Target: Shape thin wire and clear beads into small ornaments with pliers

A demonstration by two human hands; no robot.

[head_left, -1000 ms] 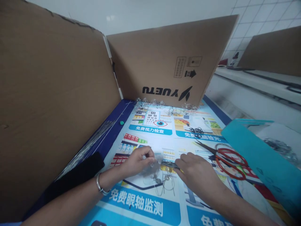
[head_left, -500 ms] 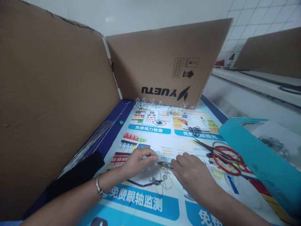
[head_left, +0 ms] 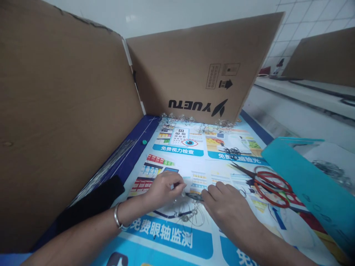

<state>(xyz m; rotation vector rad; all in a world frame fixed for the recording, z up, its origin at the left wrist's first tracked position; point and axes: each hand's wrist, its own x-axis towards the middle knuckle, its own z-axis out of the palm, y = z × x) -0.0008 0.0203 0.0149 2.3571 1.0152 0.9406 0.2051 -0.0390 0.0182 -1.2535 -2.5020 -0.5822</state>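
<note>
My right hand (head_left: 222,201) is wrapped round a pair of pliers (head_left: 194,196), whose metal jaws point left toward my other hand. Thumb and forefinger of my left hand (head_left: 165,187) pinch thin clear wire with small parts on it, close to the plier tips. Below both hands hangs or lies a loose tangle of wire with clear beads (head_left: 191,214); how it joins the pinched part is too fine to make out. A silver bangle (head_left: 117,217) circles my left wrist.
Red-handled scissors (head_left: 270,186) lie right of my hands. A teal box (head_left: 302,184) holds coiled wire. Small black rings (head_left: 232,152) sit beyond. Clear beaded pieces (head_left: 180,119) line the foot of the upright cardboard (head_left: 199,77). Straight wires (head_left: 111,162) lie at left by a black object (head_left: 94,199).
The view has shifted slightly. The plier jaws have turned a little, and the dangling wire tangle has moved. Both hands keep their grip.
</note>
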